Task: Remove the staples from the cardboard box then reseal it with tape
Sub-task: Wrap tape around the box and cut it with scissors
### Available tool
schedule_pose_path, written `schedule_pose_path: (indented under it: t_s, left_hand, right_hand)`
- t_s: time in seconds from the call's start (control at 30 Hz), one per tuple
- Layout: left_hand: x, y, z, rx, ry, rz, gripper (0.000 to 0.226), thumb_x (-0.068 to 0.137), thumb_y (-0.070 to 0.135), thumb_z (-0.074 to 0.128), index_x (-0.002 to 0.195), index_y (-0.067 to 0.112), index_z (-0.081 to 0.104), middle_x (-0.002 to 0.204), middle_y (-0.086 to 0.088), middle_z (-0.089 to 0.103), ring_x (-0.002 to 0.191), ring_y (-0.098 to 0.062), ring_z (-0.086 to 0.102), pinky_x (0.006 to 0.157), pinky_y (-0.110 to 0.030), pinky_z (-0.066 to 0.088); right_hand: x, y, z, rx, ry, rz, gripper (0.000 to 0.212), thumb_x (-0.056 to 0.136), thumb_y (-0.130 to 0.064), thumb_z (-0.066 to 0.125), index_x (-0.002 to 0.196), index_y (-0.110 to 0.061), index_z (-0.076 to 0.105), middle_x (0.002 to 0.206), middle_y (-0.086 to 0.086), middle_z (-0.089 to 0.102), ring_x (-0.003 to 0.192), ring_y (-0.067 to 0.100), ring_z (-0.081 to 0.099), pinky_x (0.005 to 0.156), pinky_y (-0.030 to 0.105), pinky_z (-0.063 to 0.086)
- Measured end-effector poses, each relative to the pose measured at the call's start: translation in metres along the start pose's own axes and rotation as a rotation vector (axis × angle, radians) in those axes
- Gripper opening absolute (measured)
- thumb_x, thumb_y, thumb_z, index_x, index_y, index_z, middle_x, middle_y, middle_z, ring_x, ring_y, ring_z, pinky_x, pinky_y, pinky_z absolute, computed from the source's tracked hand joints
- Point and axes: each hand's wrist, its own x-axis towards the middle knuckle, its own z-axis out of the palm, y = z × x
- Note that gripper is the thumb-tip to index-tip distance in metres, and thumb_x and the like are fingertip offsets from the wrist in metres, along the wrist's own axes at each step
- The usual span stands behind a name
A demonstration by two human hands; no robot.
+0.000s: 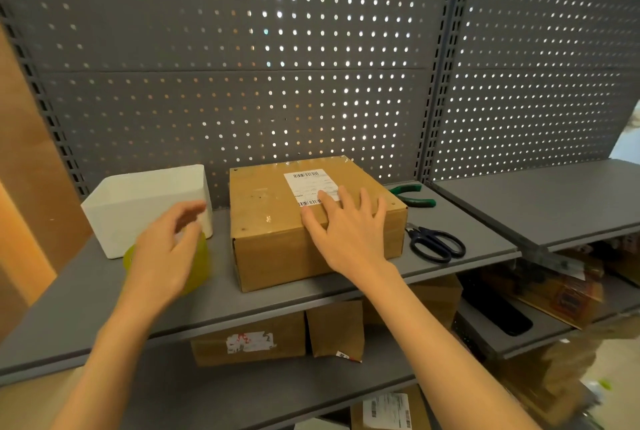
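Note:
A brown cardboard box (277,222) with a white barcode label (310,184) and clear tape on its top stands on the grey shelf (86,308). My right hand (346,229) lies flat on the box's top front edge, fingers spread and straight. My left hand (169,253) hovers, blurred, over a yellowish tape roll (201,274) that stands left of the box; its fingers are loosely bent and I cannot see them gripping the roll. Small dark dots show near the box's top corners.
A white open bin (138,204) sits at the back left. Green-handled pliers (412,196) and dark scissors (436,242) lie right of the box. A pegboard wall rises behind. More cardboard boxes (249,339) fill the lower shelf.

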Motion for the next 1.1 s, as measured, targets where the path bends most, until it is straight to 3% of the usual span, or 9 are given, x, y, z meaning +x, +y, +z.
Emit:
schedule_pose_path:
  t_s: [0.13,0.2,0.27,0.33,0.53,0.63,0.73,0.87,1.1]
  left_hand:
    - [-0.005,-0.020,-0.024,0.136,-0.228,-0.139,0.050,0.074,0.032,0.056,0.119,0.011,0.053,0.113,-0.007,0.059,0.106,-0.023,0.054,0.090,-0.039,0.043]
    - [-0.007,-0.026,-0.024,0.350,-0.354,-0.159,0.061,0.065,0.036,0.057,0.120,0.009,0.053,0.116,-0.011,0.060,0.108,-0.028,0.054,0.091,-0.040,0.045]
    - [-0.009,-0.031,-0.020,0.585,-0.378,-0.112,0.055,0.074,0.031,0.065,0.122,0.008,0.055,0.123,-0.015,0.059,0.113,-0.032,0.051,0.091,-0.038,0.042]
    - [-0.009,-0.035,-0.018,0.619,-0.343,-0.106,0.049,0.080,0.020,0.067,0.126,0.007,0.054,0.129,-0.016,0.056,0.116,-0.032,0.049,0.091,-0.037,0.040]
    - [-0.014,-0.004,-0.029,0.301,-0.002,-0.132,0.041,0.082,0.008,0.066,0.121,0.004,0.055,0.114,-0.022,0.060,0.102,-0.037,0.054,0.081,-0.041,0.040]
    - [-0.019,0.040,-0.029,-0.035,0.195,-0.101,0.025,0.078,0.024,0.067,0.101,0.017,0.059,0.094,-0.008,0.057,0.080,-0.020,0.051,0.072,-0.035,0.040]
    - [-0.023,0.089,-0.014,-0.279,0.339,-0.112,0.016,0.085,0.019,0.061,0.078,0.029,0.050,0.077,0.006,0.049,0.068,-0.003,0.045,0.060,-0.011,0.038]
    - [-0.036,0.135,0.019,-0.436,0.372,-0.133,0.017,0.088,0.014,0.058,0.079,0.028,0.051,0.076,0.009,0.053,0.068,-0.001,0.049,0.062,-0.015,0.040]
    - [-0.074,0.183,0.079,-0.543,0.260,-0.146,0.009,0.090,0.017,0.056,0.089,0.024,0.060,0.080,0.009,0.062,0.074,0.002,0.057,0.059,-0.009,0.045]
  right_hand:
    - [0.000,-0.002,-0.001,0.002,0.030,0.000,0.069,0.086,-0.059,0.010,0.143,-0.029,0.033,0.153,0.004,0.027,0.141,0.035,0.013,0.113,0.054,0.003]
    - [0.000,-0.002,-0.001,0.005,0.024,-0.001,0.072,0.083,-0.058,0.009,0.143,-0.028,0.033,0.153,0.005,0.028,0.141,0.036,0.014,0.113,0.054,0.003]
    - [-0.002,-0.002,0.000,0.004,0.022,-0.007,0.072,0.083,-0.058,0.008,0.143,-0.027,0.033,0.153,0.006,0.028,0.141,0.037,0.014,0.113,0.054,0.003]
    - [-0.002,-0.001,0.000,0.011,0.018,-0.011,0.072,0.083,-0.057,0.008,0.144,-0.027,0.033,0.153,0.006,0.027,0.141,0.037,0.014,0.113,0.055,0.003]
    - [-0.002,0.007,-0.006,0.161,-0.035,-0.071,0.059,0.095,-0.055,0.026,0.146,-0.026,0.026,0.153,0.007,0.025,0.143,0.030,0.012,0.114,0.052,-0.001]
    - [-0.004,0.007,-0.020,0.544,0.060,-0.141,0.048,0.094,-0.044,0.043,0.138,-0.025,0.038,0.140,0.000,0.042,0.132,0.019,0.033,0.112,0.043,0.020]
    - [-0.009,0.003,-0.045,0.963,0.082,-0.195,0.032,0.092,-0.030,0.055,0.123,-0.023,0.052,0.122,-0.007,0.053,0.114,0.006,0.045,0.098,0.027,0.037]
    - [-0.016,0.011,-0.074,1.155,0.091,-0.324,0.019,0.089,-0.022,0.062,0.107,-0.020,0.063,0.108,-0.004,0.062,0.103,0.010,0.056,0.087,0.020,0.045]
    - [-0.029,0.052,-0.097,1.024,0.161,-0.605,0.017,0.085,-0.020,0.064,0.102,-0.022,0.069,0.102,-0.004,0.057,0.103,0.014,0.052,0.089,0.022,0.040]
